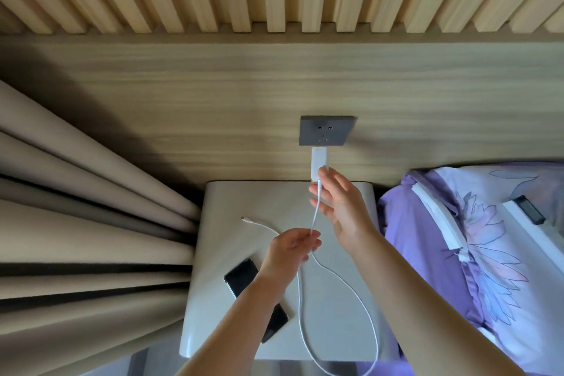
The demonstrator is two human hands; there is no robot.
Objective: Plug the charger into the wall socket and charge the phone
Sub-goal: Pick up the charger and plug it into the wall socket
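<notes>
A grey wall socket [326, 131] is set in the wooden wall panel. Just below it my right hand [338, 207] holds a white charger block [319, 163] upright, its top close under the socket plate. A white cable [317, 272] hangs from the block, passes through the pinched fingers of my left hand [293, 249], loops down over the front of the white bedside table [219, 253] and comes back up to a free plug end [244, 219] lying on the tabletop. A black phone [244, 276] lies face up on the table, partly under my left forearm.
Beige curtains [91, 223] hang in folds left of the table. A bed with purple floral bedding [473, 253] lies to the right, touching the table's side. A dark device on a white strip [529, 210] rests on the bed.
</notes>
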